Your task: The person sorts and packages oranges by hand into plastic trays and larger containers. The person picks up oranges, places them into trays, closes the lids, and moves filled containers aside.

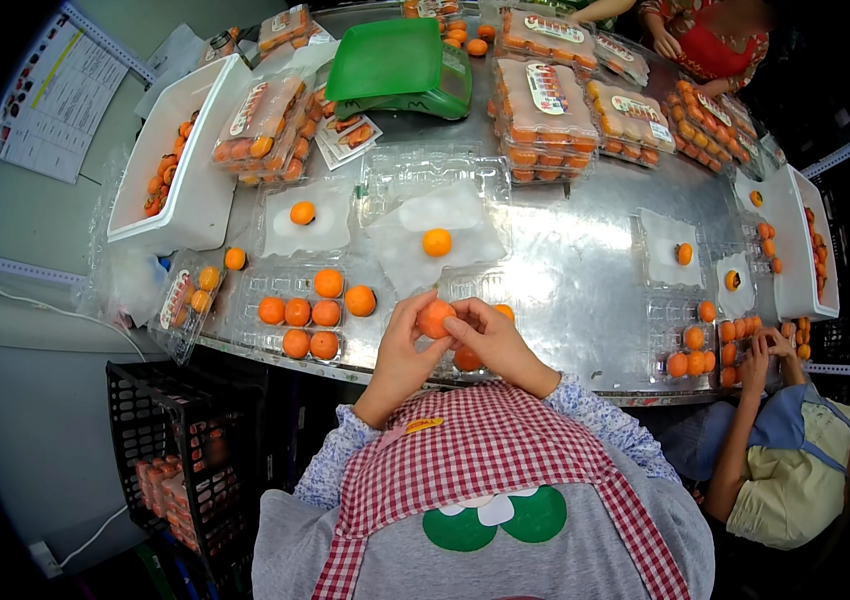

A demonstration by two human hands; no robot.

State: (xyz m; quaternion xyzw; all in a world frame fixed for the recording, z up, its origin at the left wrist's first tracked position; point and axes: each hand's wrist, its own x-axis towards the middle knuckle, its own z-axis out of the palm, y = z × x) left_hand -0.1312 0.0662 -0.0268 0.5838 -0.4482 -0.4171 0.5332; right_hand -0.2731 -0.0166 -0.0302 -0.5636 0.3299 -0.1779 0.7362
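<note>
An orange persimmon (435,319) is held between the fingertips of my left hand (402,337) and my right hand (496,341), above the table's near edge. Partly hidden beneath my hands lies a clear plastic tray (462,285) with persimmons in it. To its left, another clear tray (256,289) holds several persimmons in rows, and a loose persimmon (360,301) sits at its right side. Beyond my hands, an opened clear clamshell (436,161) has a white foam sheet (402,255) over it, with one persimmon (437,242) on the sheet.
On the metal table (575,262) stand a green scale (387,67), stacked packed clamshells (545,105) and a white foam box (203,202) of persimmons. A co-worker's hands (759,356) handle fruit at right; another person (695,45) stands opposite. A black crate (177,420) is below left.
</note>
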